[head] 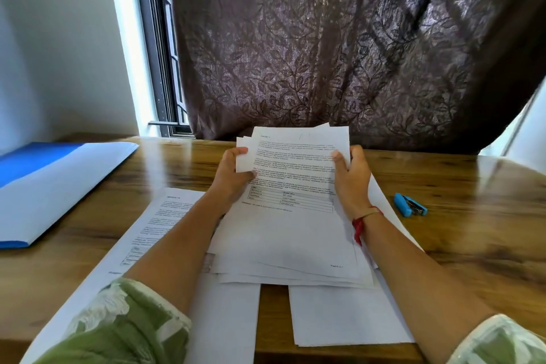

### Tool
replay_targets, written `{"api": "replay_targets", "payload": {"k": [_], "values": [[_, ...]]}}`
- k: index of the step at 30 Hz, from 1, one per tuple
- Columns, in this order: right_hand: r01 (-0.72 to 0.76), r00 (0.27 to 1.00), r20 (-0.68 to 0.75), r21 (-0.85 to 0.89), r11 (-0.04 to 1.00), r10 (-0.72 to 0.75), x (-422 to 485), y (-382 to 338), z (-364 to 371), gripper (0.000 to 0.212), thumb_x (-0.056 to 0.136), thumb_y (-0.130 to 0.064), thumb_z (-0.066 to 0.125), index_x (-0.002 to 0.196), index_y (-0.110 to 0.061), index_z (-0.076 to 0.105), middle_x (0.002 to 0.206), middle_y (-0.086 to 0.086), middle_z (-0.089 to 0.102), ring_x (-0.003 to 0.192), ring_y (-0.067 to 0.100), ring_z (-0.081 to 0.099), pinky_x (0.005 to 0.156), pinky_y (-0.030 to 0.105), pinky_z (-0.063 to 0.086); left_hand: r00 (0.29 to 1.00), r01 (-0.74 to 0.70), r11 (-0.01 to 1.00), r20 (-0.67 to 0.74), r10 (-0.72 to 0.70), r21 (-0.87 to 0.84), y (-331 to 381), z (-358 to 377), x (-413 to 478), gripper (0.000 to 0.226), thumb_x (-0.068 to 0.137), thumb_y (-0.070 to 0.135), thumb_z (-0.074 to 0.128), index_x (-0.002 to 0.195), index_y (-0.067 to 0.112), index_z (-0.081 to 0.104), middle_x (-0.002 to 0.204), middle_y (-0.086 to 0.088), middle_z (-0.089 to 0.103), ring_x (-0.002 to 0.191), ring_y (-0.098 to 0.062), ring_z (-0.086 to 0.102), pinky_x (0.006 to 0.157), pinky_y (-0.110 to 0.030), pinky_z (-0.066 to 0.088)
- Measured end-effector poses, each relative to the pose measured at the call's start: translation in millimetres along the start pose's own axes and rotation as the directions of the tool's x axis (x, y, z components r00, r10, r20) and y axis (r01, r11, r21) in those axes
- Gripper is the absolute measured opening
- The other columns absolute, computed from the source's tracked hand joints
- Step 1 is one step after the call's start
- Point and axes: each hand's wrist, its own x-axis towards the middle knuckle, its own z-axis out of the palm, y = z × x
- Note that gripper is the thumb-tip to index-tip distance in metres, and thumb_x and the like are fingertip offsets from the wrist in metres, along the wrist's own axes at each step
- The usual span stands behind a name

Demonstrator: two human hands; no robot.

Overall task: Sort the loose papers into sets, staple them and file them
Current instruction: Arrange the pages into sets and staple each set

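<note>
A blue folder [44,186] lies at the left end of the desk [472,230]. A pale, glossy face covers most of it, and I cannot tell whether any papers are filed inside. In the middle of the desk the person holds a stack of papers [295,221] between both hands. The left hand [233,171] grips the stack's left edge, thumb on the front and fingers curled behind. The right hand [351,174] clasps the right edge in the same way. The stack tilts up towards the person. Its sheets are fanned unevenly, and its lower edge sits over other pages spread flat on the wood. The top page carries blocks of print and a small table, too blurred to read. A printed sheet [159,216] lies flat under the left forearm, and two plain white sheets [348,313] lie nearer the person, side by side with a strip of wood showing between them. A small blue stapler [410,204] rests on the desk to the right of the right hand, apart from the papers. A red thread [359,226] is tied round the right wrist, and green patterned sleeves [127,325] cover both upper arms. The desk is brown wood with a glossy sheen. Behind it hangs a dark brown curtain [354,53] with a leaf pattern, beside a dark-framed window [161,53] and a white wall [59,53].
</note>
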Motion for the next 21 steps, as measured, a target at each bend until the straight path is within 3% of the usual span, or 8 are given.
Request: {"api": "replay_targets", "payload": {"k": [2, 8, 11, 13, 16, 18, 20, 21], "values": [[0.019, 1.000, 0.005, 0.025, 0.999, -0.020, 1, 2, 1, 0.019, 0.100, -0.027, 0.046, 0.099, -0.010, 0.054, 0.097, 0.004, 0.065, 0.084, 0.006, 0.061, 0.070, 0.020, 0.049, 0.999, 0.037, 0.998, -0.004, -0.038, -0.042, 0, -1, 1, 0.055, 0.085, -0.012, 0.061, 0.122, 0.024, 0.042, 0.132, -0.008, 0.047, 0.119, -0.026, 0.049, 0.085, -0.031, 0.052], [-0.003, 1.000, 0.010, 0.134, 0.991, 0.002, 9, 3, -1, 0.025, 0.099, -0.033, 0.047, 0.110, -0.017, 0.063, 0.119, 0.006, 0.060, 0.107, 0.017, 0.059, 0.089, 0.032, 0.052, 0.996, 0.075, 0.994, 0.061, -0.070, -0.080, -4, -8, 9, 0.061, 0.079, -0.013, 0.065, 0.123, 0.026, 0.049, 0.129, -0.012, 0.057, 0.119, -0.032, 0.054, 0.097, -0.056, 0.048], [-0.264, 0.963, 0.156, 0.376, 0.888, 0.221, 16, -4, -8, 0.029, 0.088, -0.031, 0.059, 0.108, -0.012, 0.066, 0.115, 0.013, 0.065, 0.103, 0.026, 0.063, 0.082, 0.036, 0.053, 0.994, 0.097, 0.990, 0.068, -0.090, -0.107, -2, -8, 8, 0.066, 0.077, -0.018, 0.062, 0.127, 0.023, 0.049, 0.127, -0.013, 0.058, 0.118, -0.034, 0.055, 0.098, -0.058, 0.046], [-0.429, 0.897, 0.292, 0.394, 0.813, 0.332, 15, -7, -15, 0.045, 0.079, -0.036, 0.058, 0.111, -0.004, 0.063, 0.107, 0.017, 0.066, 0.095, 0.030, 0.063, 0.080, 0.039, 0.051, 0.994, 0.101, 0.987, 0.055, -0.095, -0.123, 3, -8, 5, 0.062, 0.076, -0.022, 0.057, 0.124, 0.017, 0.049, 0.123, -0.014, 0.061, 0.115, -0.035, 0.057, 0.097, -0.057, 0.047], [-0.527, 0.828, 0.455, 0.428, 0.734, 0.329, 9, -10, -23, 0.036, 0.087, -0.033, 0.045, 0.100, -0.006, 0.066, 0.090, 0.012, 0.070, 0.082, 0.025, 0.066, 0.076, 0.038, 0.051, 0.992, 0.121, 0.985, 0.047, -0.116, -0.125, 8, -5, -2, 0.043, 0.079, -0.021, 0.055, 0.101, 0.016, 0.060, 0.105, -0.011, 0.068, 0.103, -0.035, 0.063, 0.089, -0.053, 0.053], [-0.527, 0.820, 0.497, 0.464, 0.712, 0.283, 10, -12, -25, 0.037, 0.091, -0.029, 0.041, 0.078, -0.013, 0.072, 0.086, 0.005, 0.073, 0.078, 0.018, 0.067, 0.075, 0.035, 0.050, 0.991, 0.135, 0.980, 0.038, -0.131, -0.148, 11, -4, -5, 0.033, 0.081, -0.016, 0.055, 0.077, 0.014, 0.068, 0.092, -0.009, 0.068, 0.096, -0.035, 0.064, 0.076, -0.040, 0.057], [-0.506, 0.844, 0.440, 0.467, 0.725, 0.305, 15, -13, -25, 0.046, 0.094, -0.037, 0.046, 0.058, -0.016, 0.067, 0.098, 0.000, 0.074, 0.091, 0.017, 0.067, 0.086, 0.035, 0.048, 0.984, 0.178, 0.963, 0.071, -0.167, -0.204, 12, -4, -3, 0.037, 0.080, -0.008, 0.058, 0.052, 0.014, 0.068, 0.093, -0.007, 0.067, 0.093, -0.032, 0.061, 0.065, -0.027, 0.055], [-0.490, 0.861, 0.389, 0.458, 0.741, 0.328, 17, -14, -24, 0.043, 0.094, -0.040, 0.052, 0.061, -0.017, 0.066, 0.100, -0.003, 0.074, 0.097, 0.019, 0.065, 0.088, 0.036, 0.049, 0.976, 0.208, 0.951, 0.109, -0.187, -0.231, 13, -5, -1, 0.032, 0.075, -0.005, 0.061, 0.048, 0.013, 0.068, 0.098, -0.008, 0.068, 0.096, -0.032, 0.060, 0.066, -0.026, 0.054]]}}
